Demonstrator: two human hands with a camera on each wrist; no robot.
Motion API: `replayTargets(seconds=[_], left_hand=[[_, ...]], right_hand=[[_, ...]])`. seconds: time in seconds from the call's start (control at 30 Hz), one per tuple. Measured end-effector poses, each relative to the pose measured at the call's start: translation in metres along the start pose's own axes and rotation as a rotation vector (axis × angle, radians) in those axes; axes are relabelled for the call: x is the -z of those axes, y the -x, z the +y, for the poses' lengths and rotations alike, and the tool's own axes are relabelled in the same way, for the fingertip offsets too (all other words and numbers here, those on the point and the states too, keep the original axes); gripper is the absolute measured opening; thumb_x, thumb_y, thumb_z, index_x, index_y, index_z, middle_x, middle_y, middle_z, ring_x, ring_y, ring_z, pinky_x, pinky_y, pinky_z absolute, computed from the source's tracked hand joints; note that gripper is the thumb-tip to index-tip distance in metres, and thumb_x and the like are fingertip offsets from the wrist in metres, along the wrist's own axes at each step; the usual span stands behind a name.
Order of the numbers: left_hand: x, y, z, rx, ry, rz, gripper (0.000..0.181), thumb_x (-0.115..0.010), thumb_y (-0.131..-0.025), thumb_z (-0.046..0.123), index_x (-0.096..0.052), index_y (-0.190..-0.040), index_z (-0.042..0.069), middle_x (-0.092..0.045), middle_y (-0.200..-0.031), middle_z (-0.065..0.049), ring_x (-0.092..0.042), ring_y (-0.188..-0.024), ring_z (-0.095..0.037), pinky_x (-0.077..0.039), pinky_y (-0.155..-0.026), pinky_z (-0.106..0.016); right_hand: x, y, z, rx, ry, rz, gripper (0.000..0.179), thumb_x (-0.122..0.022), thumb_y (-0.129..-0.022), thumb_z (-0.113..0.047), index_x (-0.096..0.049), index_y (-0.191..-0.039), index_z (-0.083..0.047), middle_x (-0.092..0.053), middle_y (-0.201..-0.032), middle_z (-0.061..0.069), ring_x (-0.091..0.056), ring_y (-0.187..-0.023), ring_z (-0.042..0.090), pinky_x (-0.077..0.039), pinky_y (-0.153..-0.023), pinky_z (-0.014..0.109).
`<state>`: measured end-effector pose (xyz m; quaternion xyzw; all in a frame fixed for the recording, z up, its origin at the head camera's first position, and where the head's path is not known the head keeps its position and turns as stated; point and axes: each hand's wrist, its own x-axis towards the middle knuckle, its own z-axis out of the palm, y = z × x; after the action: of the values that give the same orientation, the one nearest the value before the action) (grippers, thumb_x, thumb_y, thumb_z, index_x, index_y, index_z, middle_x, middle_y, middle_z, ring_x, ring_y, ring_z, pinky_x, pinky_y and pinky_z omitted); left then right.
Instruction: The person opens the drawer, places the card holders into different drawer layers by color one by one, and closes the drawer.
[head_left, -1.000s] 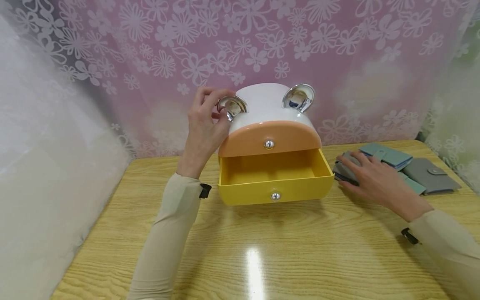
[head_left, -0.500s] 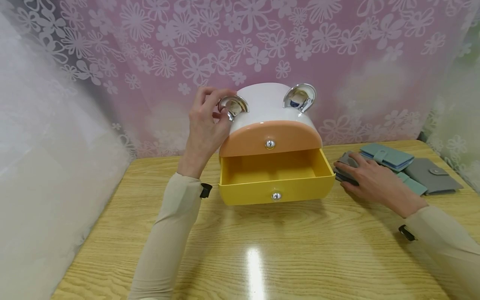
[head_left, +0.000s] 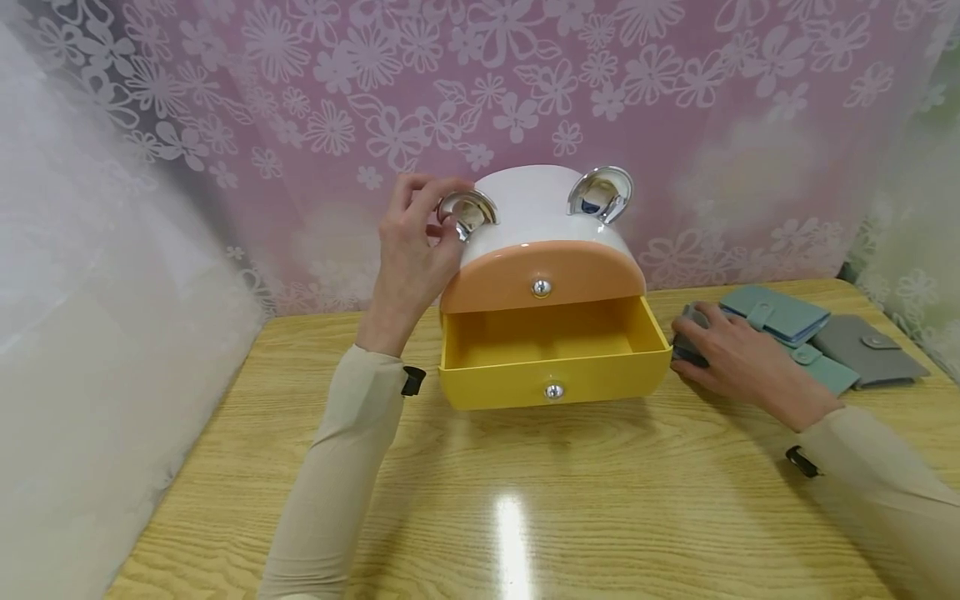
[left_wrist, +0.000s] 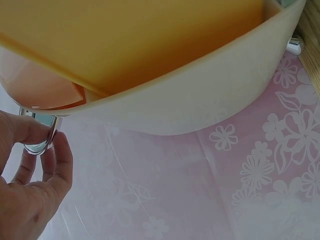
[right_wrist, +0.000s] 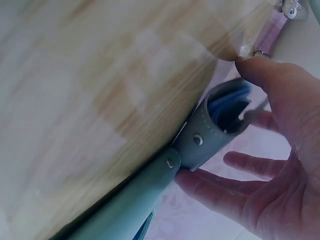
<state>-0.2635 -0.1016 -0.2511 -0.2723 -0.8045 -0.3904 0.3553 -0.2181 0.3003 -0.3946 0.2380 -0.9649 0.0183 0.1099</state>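
Observation:
A small drawer box with a white domed top [head_left: 528, 196], an orange upper drawer front [head_left: 491, 283] and chrome ears stands on the table. Its yellow lower drawer [head_left: 487, 389] is pulled out and bare inside. My left hand [head_left: 412, 258] pinches the left chrome ear [head_left: 480, 206] between thumb and fingers. To the right of the drawer, my right hand [head_left: 738, 354] grips a grey card holder [head_left: 687, 348], largely hidden under the fingers in the head view. The right wrist view shows the holder [right_wrist: 192, 155] end-on, with a snap and blue sleeves inside.
Beside my right hand lie a green card holder [head_left: 787, 313], a second green one [head_left: 828, 372] partly beneath it, and a grey one [head_left: 858, 350]. The wooden table [head_left: 600, 500] meets a flowered pink curtain [head_left: 337, 100] behind the box.
My right hand has shifted slightly left, its fingers drawing in around the grey card holder, which is now more tilted. The left hand keeps its place on the ear.

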Motion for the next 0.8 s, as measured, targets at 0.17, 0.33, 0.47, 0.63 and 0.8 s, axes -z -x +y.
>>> replayTargets(seconds=[0.17, 0.33, 0.47, 0.63, 0.8], left_hand=[[0.000, 0.000, 0.000, -0.001, -0.004, 0.003, 0.036, -0.055, -0.089, -0.005, -0.072, -0.119, 0.008, -0.054, -0.112, -0.015, -0.055, -0.088, -0.021, -0.062, -0.076, -0.032], [0.001, 0.001, 0.001, 0.011, -0.003, -0.008, 0.036, -0.055, -0.090, -0.005, -0.072, -0.119, 0.008, -0.054, -0.112, -0.014, -0.055, -0.089, -0.020, -0.062, -0.077, -0.032], [0.000, 0.000, 0.001, 0.018, 0.002, -0.015, 0.035, -0.055, -0.090, -0.004, -0.072, -0.120, 0.008, -0.054, -0.113, -0.014, -0.055, -0.089, -0.020, -0.062, -0.078, -0.032], [0.000, 0.000, 0.001, 0.016, 0.004, -0.003, 0.036, -0.055, -0.090, -0.004, -0.072, -0.119, 0.009, -0.054, -0.113, -0.014, -0.055, -0.088, -0.021, -0.063, -0.077, -0.034], [0.001, 0.001, 0.001, 0.012, 0.000, -0.008, 0.035, -0.056, -0.091, -0.003, -0.072, -0.119, 0.009, -0.054, -0.113, -0.014, -0.055, -0.089, -0.020, -0.063, -0.078, -0.034]], right_hand=[[0.001, -0.003, -0.001, -0.018, -0.025, 0.011, 0.049, -0.080, -0.088, -0.027, -0.051, -0.120, -0.005, -0.050, -0.122, 0.031, -0.059, -0.078, 0.038, -0.055, -0.059, 0.050], [0.004, -0.003, -0.003, -0.058, -0.046, -0.013, 0.051, -0.080, -0.084, -0.019, -0.048, -0.121, -0.002, -0.053, -0.117, 0.032, -0.061, -0.080, 0.038, -0.056, -0.061, 0.050], [0.007, 0.000, -0.006, -0.091, -0.054, 0.002, 0.059, -0.078, -0.084, -0.013, -0.046, -0.131, 0.000, -0.056, -0.114, 0.031, -0.061, -0.080, 0.039, -0.054, -0.056, 0.050], [0.009, 0.007, -0.005, -0.041, 0.015, 0.159, 0.057, -0.079, -0.080, -0.007, -0.054, -0.131, 0.003, -0.061, -0.102, 0.027, -0.056, -0.064, 0.032, -0.043, -0.042, 0.040], [0.012, 0.011, -0.005, -0.039, 0.100, 0.239, 0.046, -0.083, -0.080, -0.007, -0.061, -0.120, -0.003, -0.061, -0.097, 0.021, -0.053, -0.068, 0.036, -0.034, -0.039, 0.037]])
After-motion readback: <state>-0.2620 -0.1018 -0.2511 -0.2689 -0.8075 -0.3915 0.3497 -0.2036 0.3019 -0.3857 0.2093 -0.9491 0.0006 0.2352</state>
